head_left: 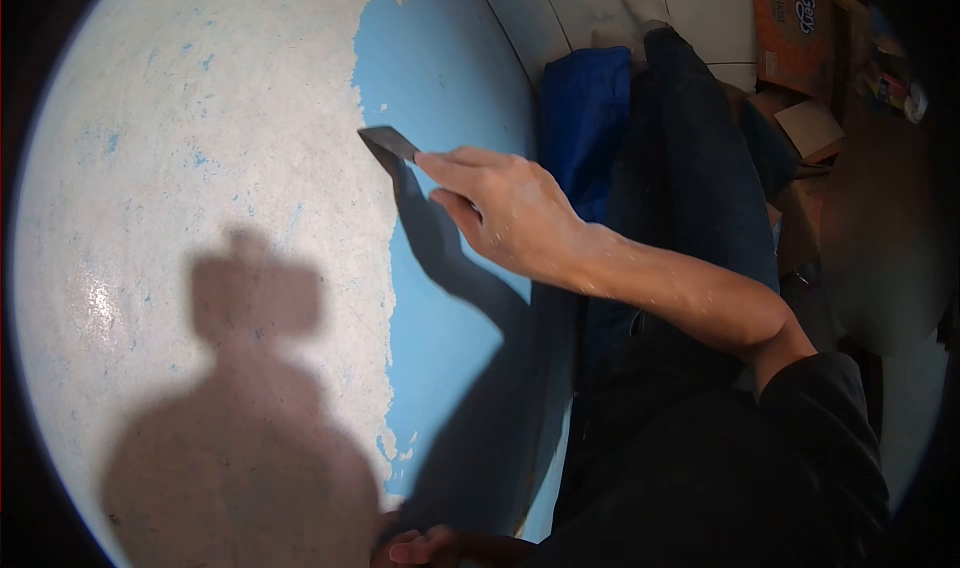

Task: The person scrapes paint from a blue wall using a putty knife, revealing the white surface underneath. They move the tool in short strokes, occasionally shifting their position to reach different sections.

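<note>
My right hand [510, 203] is closed around a metal paint scraper [388, 142], its handle mostly hidden in the fist. The blade's tip lies at the ragged edge between the light blue paint [455, 78] and the pale bare surface [250, 98] of the wall. Small blue flecks remain scattered over the pale part. My left hand [425, 548] is low at the bottom edge of the view, in shadow near the wall. Its fingers are curled, and whatever may be inside them is hidden.
Shadows of my head, body and arm fall across the wall. A blue cloth or bag [585, 118] lies beside my dark-trousered leg [690, 158]. Cardboard boxes [795, 33] stand at the upper right, on or by the white tiled floor [705, 13].
</note>
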{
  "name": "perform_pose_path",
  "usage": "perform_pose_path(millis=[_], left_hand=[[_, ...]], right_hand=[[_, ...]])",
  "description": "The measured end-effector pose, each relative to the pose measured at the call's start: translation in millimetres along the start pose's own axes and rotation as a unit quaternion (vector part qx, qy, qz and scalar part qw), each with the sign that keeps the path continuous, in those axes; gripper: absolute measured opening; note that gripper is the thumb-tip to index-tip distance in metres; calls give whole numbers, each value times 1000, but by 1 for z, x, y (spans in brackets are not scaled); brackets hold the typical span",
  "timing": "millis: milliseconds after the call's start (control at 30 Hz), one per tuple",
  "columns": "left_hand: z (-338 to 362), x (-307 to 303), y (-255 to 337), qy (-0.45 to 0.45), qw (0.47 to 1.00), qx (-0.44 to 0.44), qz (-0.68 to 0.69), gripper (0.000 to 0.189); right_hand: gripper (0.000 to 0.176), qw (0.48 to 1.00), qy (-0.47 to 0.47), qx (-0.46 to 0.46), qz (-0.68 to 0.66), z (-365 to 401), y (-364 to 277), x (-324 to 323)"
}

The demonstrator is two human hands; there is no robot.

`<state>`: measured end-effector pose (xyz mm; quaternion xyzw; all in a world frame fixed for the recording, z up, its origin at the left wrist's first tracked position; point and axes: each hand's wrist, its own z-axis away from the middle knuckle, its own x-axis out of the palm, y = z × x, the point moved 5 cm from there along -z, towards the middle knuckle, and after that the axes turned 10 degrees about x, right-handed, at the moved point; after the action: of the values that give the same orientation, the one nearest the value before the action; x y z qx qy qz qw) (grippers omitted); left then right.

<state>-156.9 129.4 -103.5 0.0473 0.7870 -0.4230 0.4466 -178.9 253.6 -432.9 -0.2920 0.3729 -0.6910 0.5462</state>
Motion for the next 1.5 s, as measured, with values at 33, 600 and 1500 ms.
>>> perform_pose_path(millis=[33, 600, 1500], left_hand=[[0, 1, 2, 18, 994, 95, 52, 56], [2, 1, 0, 9, 994, 94, 62, 60], [7, -2, -2, -42, 996, -21, -72, 60]], right_hand=[[35, 1000, 7, -14, 2, 8, -3, 0], [26, 999, 28, -17, -30, -12, 3, -4], [26, 999, 13, -8, -42, -15, 5, -6]])
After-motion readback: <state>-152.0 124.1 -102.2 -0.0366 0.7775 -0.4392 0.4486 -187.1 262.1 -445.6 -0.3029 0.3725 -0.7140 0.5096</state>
